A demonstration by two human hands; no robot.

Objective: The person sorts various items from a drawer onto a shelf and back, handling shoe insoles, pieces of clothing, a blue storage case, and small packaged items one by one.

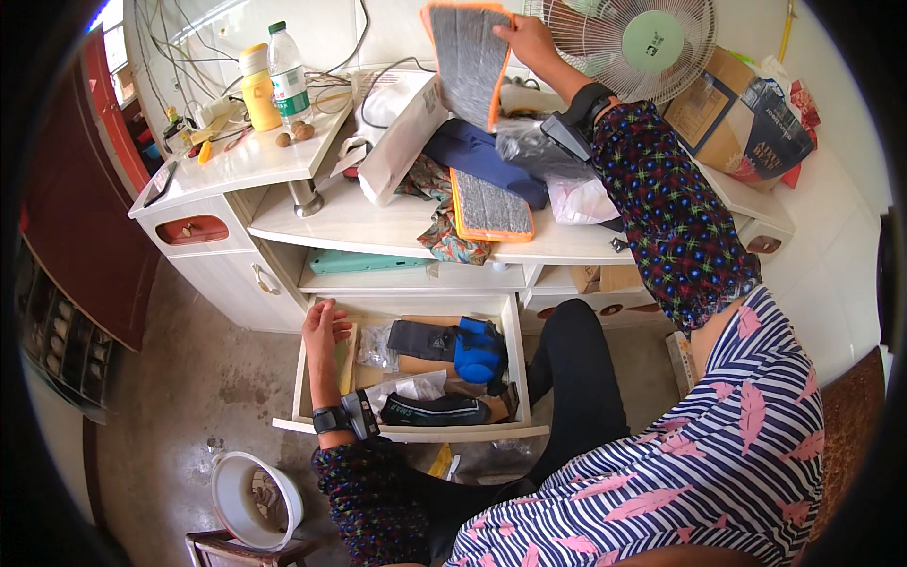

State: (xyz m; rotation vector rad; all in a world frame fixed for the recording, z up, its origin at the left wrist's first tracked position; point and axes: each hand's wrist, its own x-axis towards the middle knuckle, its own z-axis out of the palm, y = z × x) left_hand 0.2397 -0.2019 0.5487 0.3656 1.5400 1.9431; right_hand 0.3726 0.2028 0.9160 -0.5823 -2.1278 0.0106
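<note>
My right hand (526,39) pinches the edge of a grey cleaning cloth with orange trim (468,67), raised above the cabinet's shelf. My left hand (327,327) is over the left side of an open drawer (306,397), fingers loosely apart and holding nothing. Inside the drawer lie a blue and black pouch (478,351), a dark grey fabric strap (421,340), a black band with lettering (436,411) and clear plastic bags (377,347). More grey cloths with orange edges (492,205) rest on the shelf, beside dark blue fabric (482,159) and a patterned cloth (453,237).
A water bottle (287,78), a yellow bottle (260,92), walnuts (301,130) and cables stand or lie on the left top. A fan (652,42) and cardboard box (708,106) are at right. A white bucket (290,500) stands lower left, by a wooden stool (212,551).
</note>
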